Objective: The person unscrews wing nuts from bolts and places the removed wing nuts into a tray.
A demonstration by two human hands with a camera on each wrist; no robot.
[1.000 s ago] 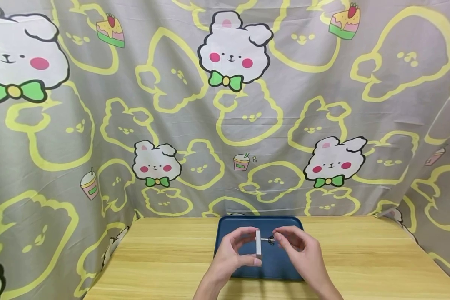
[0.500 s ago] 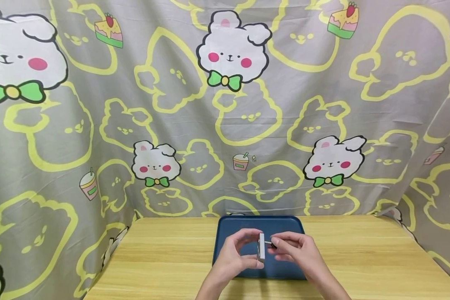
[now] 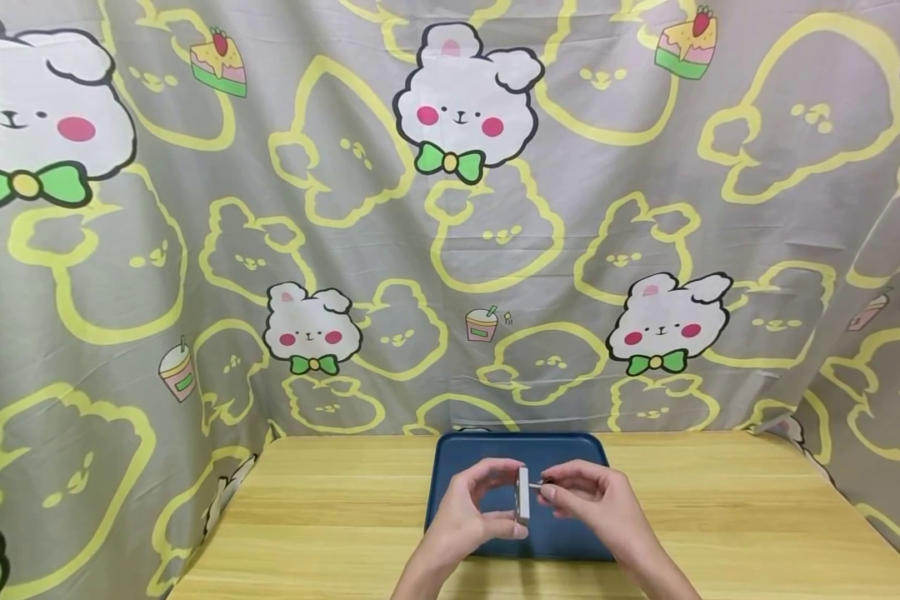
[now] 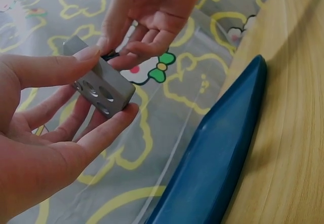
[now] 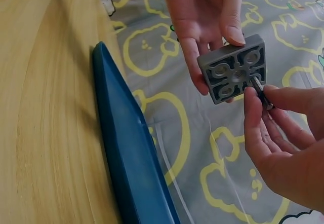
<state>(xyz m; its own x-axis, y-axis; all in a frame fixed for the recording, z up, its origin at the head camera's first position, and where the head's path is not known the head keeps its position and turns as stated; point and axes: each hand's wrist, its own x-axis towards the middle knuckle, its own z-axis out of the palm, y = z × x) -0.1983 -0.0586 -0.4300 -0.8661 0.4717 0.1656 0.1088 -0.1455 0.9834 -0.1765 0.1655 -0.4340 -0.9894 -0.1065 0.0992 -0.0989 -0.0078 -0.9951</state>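
Note:
My left hand (image 3: 461, 515) grips a square grey plate (image 3: 524, 496) by its opposite edges, holding it upright above the tray. In the right wrist view the plate's face (image 5: 237, 76) shows ribs and round recesses at the corners and centre. My right hand (image 3: 603, 500) pinches a thin silver screw (image 5: 257, 86) with a dark end, between thumb and fingers. The screw's tip meets the plate at one corner recess; how deep it sits cannot be seen. Several holes show on the plate's other side in the left wrist view, where the right fingers (image 4: 147, 44) are behind it.
Beneath the hands a dark blue tray (image 3: 487, 447) lies on a light wooden table (image 3: 330, 500). A grey curtain (image 3: 390, 250) with yellow outlines and white bunny prints hangs behind the table and along its sides.
My right hand has moved slightly down and toward the plate, its fingers now closer round the screw's dark end. The plate has shifted slightly right and down.

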